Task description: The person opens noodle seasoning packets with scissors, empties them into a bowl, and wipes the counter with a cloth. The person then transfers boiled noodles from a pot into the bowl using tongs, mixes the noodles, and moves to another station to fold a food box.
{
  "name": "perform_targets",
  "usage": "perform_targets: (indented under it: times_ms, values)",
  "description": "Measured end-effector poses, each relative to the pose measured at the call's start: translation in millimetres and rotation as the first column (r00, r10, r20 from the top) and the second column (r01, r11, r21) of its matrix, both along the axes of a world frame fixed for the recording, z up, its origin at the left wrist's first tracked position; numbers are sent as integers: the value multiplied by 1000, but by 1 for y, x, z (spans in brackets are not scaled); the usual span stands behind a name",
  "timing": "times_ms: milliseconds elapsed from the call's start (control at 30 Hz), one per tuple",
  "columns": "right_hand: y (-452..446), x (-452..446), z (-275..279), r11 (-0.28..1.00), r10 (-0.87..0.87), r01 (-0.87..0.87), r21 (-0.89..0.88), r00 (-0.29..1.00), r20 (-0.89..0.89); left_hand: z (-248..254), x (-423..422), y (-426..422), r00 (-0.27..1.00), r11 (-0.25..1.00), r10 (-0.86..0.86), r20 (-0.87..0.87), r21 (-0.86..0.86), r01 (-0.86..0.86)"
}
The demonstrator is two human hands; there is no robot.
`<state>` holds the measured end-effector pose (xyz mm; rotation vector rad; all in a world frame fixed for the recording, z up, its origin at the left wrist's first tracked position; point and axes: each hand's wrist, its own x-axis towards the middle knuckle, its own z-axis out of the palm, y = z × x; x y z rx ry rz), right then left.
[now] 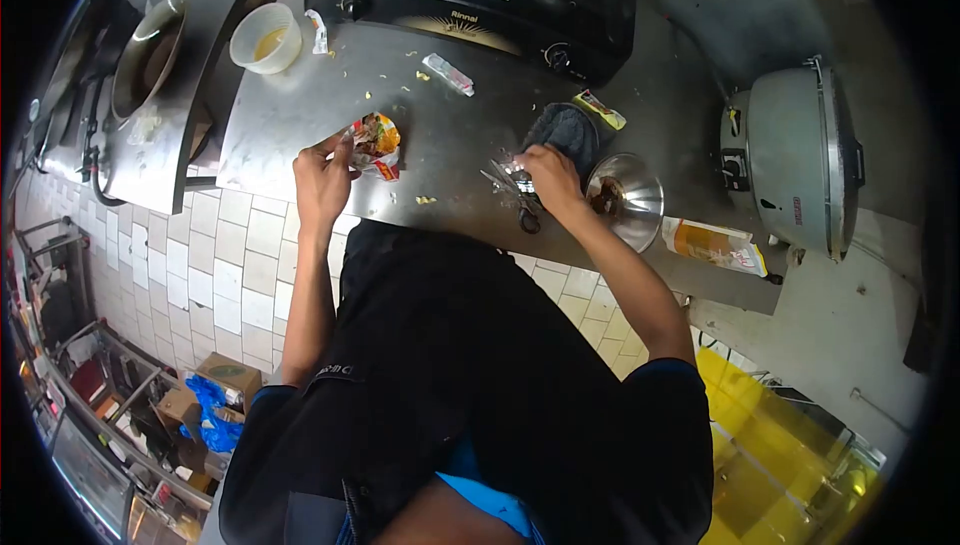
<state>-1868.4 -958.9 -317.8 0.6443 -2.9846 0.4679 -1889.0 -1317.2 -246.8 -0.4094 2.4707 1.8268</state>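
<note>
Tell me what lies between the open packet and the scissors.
The head view shows bare steel counter straight between the open packet and the scissors; yellow scraps lie just off that line, toward the near edge.

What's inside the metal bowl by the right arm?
Dark brown pieces lie inside the metal bowl. The right forearm covers part of its edge; anything behind it is hidden.

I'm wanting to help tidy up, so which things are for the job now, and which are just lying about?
Likely for the job:
- open packet, in the left hand
- scissors, by the right hand
- bowl with brown bits

Likely just lying about:
- cloth
- yellow sachet
- orange pouch
- tub
</note>
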Motion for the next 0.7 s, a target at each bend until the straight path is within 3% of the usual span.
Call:
perform_targets:
  times_ms: [33,100,133,200,267,367,433,467,533,567,633,667,700]
  values:
    - [3,-3,8,1000,0,0,7,1000,-8,3,-7,-1,1000,1000,0,-8,7,0]
    - [-4,-9,29,963,-222,221,-157,975,6,5,-12,-10,996,992,-84,38,-93,87]
    - [-14,-14,40,896,-304,281,-345,953,-13,2,-13,-13,996,992,-77,49,-97,81]
    - [-46,-33,68,765,-390,543,-348,819,420,-4,-21,-16,989,974,-144,14,-173,145]
    - [-71,-69,31,581,-264,499,-643,863,430,4,-25,-17,986,972,-153,61,-171,161]
    - [-106,-119,-11,560,-284,468,-684,884,372,13,-30,-21,968,956,-230,105,-161,245]
    - [-121,-137,-32,879,-387,318,-356,912,-140,10,-31,-24,977,966,-205,58,-147,211]
    - [-125,-141,-33,879,-382,311,-362,913,-145,10,-31,-27,984,976,-176,20,-125,178]
    - [-127,-145,-28,909,-341,370,-192,925,168,5,-34,-34,989,984,-147,34,-95,149]
    - [-128,-143,-19,918,-321,351,-187,932,170,-5,-37,-36,987,975,-161,-6,-156,159]
    - [-135,-141,6,851,-301,460,-254,823,482,-14,-39,-38,987,964,-150,-55,-232,134]
    - [-149,-133,23,741,-217,485,-464,828,518,-1,-40,-33,993,964,-114,40,-237,120]
    - [-164,-119,44,585,-126,503,-636,831,542,-4,-41,-31,994,959,-111,7,-261,109]
